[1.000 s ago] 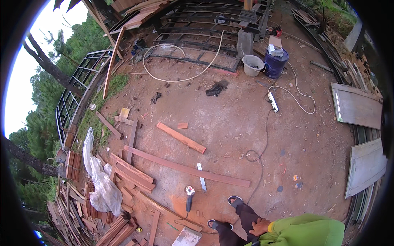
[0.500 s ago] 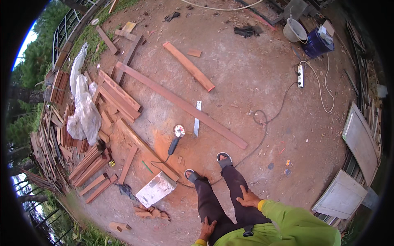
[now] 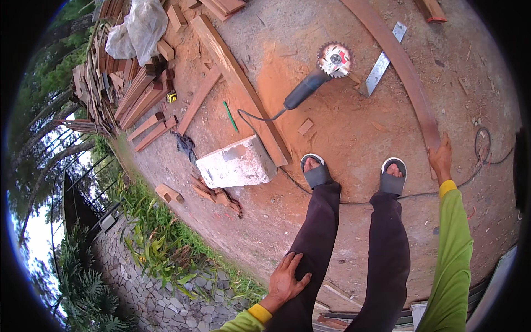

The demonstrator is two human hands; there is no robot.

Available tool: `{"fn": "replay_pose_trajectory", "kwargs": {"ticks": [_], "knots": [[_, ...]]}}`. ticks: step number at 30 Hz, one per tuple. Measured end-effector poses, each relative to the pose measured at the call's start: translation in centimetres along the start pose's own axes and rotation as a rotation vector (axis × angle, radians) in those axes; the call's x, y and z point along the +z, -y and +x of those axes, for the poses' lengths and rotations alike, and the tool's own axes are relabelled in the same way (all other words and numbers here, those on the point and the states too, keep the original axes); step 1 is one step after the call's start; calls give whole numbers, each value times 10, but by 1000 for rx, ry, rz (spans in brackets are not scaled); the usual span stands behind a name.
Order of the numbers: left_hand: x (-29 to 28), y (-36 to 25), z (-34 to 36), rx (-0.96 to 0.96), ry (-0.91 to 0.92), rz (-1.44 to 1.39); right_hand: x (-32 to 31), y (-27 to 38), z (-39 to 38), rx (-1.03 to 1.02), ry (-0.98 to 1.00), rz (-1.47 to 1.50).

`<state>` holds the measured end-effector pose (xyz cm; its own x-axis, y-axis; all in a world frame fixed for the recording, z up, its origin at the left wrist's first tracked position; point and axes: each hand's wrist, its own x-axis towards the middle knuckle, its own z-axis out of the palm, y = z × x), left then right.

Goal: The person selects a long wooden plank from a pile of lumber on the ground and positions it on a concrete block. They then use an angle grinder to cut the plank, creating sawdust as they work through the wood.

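My right hand is at the near end of a long reddish-brown wooden plank, with its fingers closed around the edges. The plank lies on the ground and runs away toward the top. On my left thigh rests my left hand, fingers spread and holding nothing. Between the plank and a thicker wooden beam lies an angle grinder with a toothed saw disc facing up. A flat metal square lies just left of the plank.
A paint-stained white block stands by the beam's near end. The black power cord crosses the ground by my feet. A green pencil, a yellow tape measure and stacked timber lie to the left.
My right hand has left my thigh and reached forward right to the plank's near end. The view has come lower and closer to the ground. My left hand stays on the thigh.
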<state>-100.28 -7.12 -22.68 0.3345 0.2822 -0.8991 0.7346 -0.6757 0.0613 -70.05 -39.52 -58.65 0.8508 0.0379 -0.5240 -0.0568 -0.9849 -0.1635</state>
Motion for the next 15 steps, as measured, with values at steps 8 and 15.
{"fn": "replay_pose_trajectory", "kwargs": {"ticks": [8,15], "knots": [[-23,20,38,54,33,-212,68,-28,36,-96,-92,-142],[-69,133,309,342,-743,162,16,2,23,-67,12,-209]]}}
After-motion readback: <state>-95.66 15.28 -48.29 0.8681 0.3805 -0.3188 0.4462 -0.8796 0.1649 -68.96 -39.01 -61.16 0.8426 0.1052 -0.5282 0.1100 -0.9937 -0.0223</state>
